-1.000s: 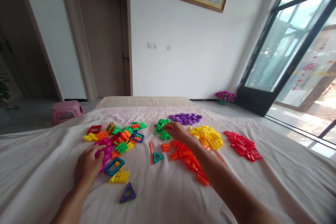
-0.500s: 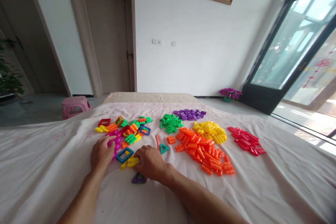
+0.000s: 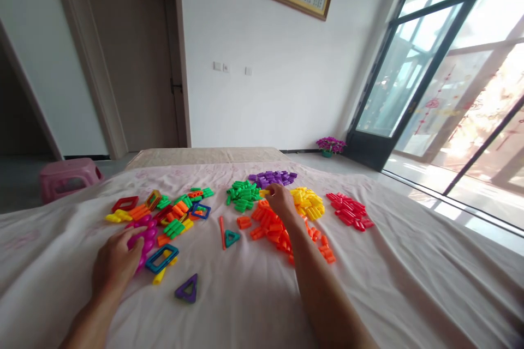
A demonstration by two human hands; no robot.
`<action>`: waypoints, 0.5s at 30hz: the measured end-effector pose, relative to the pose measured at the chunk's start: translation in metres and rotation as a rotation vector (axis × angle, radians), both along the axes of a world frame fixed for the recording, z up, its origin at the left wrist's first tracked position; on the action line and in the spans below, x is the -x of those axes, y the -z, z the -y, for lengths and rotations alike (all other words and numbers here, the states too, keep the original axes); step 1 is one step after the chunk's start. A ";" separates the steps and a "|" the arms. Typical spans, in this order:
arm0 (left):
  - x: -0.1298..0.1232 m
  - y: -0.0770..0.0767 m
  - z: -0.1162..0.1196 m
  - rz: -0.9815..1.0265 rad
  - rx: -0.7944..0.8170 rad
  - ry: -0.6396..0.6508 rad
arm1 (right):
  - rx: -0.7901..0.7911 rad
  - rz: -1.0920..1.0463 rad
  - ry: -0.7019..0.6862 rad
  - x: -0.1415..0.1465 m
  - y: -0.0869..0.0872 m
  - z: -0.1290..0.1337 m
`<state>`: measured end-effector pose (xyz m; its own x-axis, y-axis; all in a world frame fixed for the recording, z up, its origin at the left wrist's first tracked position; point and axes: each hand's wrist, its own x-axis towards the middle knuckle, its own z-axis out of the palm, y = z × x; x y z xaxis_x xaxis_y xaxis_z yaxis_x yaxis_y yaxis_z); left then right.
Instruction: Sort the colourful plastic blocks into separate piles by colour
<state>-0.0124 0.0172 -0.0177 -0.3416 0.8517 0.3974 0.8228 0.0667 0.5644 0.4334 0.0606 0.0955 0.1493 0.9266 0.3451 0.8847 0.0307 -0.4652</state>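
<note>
My right hand (image 3: 279,200) is closed on a yellow piece (image 3: 264,193), above the place where the green pile (image 3: 243,195), the orange pile (image 3: 270,223) and the yellow pile (image 3: 308,203) meet. At the left, my left hand (image 3: 117,259) rests against the magenta beaded pieces (image 3: 148,235), thumb and fingers apart around their near side. Beside them a blue square frame (image 3: 162,258) lies over yellow pieces (image 3: 159,276). A purple triangle (image 3: 187,289) lies nearer the front.
Mixed coloured pieces (image 3: 174,228) lie at the left. A teal triangle (image 3: 231,238) and an orange stick (image 3: 222,232) sit mid-cloth. Purple pieces (image 3: 273,178) are at the back, red pieces (image 3: 349,211) at the right. A pink stool (image 3: 70,177) stands beyond the left edge.
My right hand has moved from beside the blue frame, right and away across the cloth, with a yellow piece. My left hand remains at the magenta pieces. The view has turned right.
</note>
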 end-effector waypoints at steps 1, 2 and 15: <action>0.000 0.000 0.000 0.001 0.000 0.000 | 0.008 0.006 0.076 -0.016 0.000 -0.001; 0.001 0.001 0.000 0.005 0.004 -0.003 | 0.016 0.009 0.150 -0.030 0.000 0.000; -0.005 -0.005 0.003 0.036 0.024 0.003 | -0.042 -0.133 -0.323 0.051 0.003 0.010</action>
<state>-0.0078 0.0143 -0.0129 -0.3526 0.8620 0.3641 0.8022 0.0781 0.5919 0.3823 0.0504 0.0922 -0.1032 0.9186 0.3814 0.7581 0.3209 -0.5678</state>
